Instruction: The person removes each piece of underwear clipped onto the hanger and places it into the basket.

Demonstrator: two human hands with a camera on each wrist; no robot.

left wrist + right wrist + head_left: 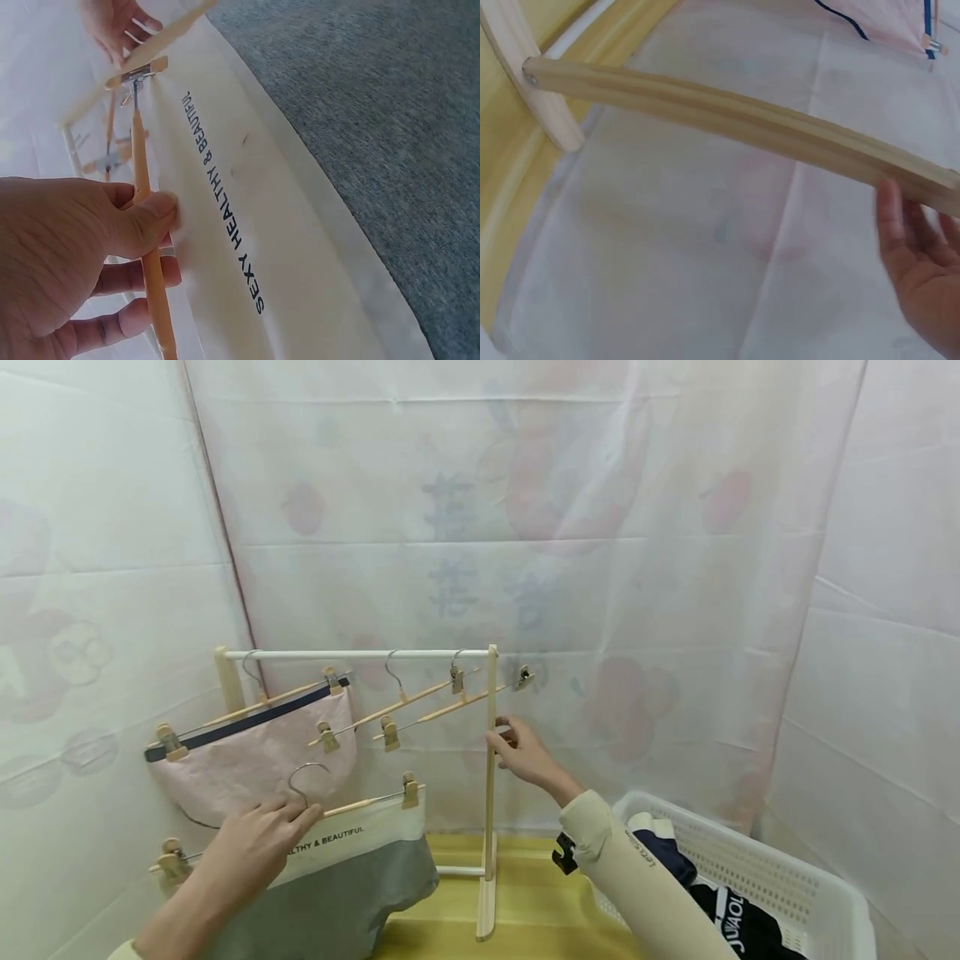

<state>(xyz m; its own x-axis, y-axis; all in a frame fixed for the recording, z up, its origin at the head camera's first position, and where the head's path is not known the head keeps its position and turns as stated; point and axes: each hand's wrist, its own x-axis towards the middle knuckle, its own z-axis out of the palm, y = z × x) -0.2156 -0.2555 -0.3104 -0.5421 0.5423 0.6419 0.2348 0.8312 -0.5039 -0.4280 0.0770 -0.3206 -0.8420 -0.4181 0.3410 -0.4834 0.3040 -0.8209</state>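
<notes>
My left hand (251,843) pinches the wooden bar of a clip hanger (141,161) between thumb and fingers. From its clips hangs a pair of underpants (341,893), grey with a cream waistband printed "SEXY HEALTHY & BEAUTIFUL". The hanger's metal hook (298,777) points up, in front of the rack and below its rail. At the right-hand post (742,116) of the wooden rack is my right hand (528,756), thumb tip at the post's edge and the other fingers loosely bent beside it.
Pink underpants (262,752) hang from a clip hanger at the left of the white rail (337,654). Two bare clip hangers, one a wooden hanger (405,706), hang farther right. A white basket (810,877) with dark folded garments stands at right on the yellow surface (562,910).
</notes>
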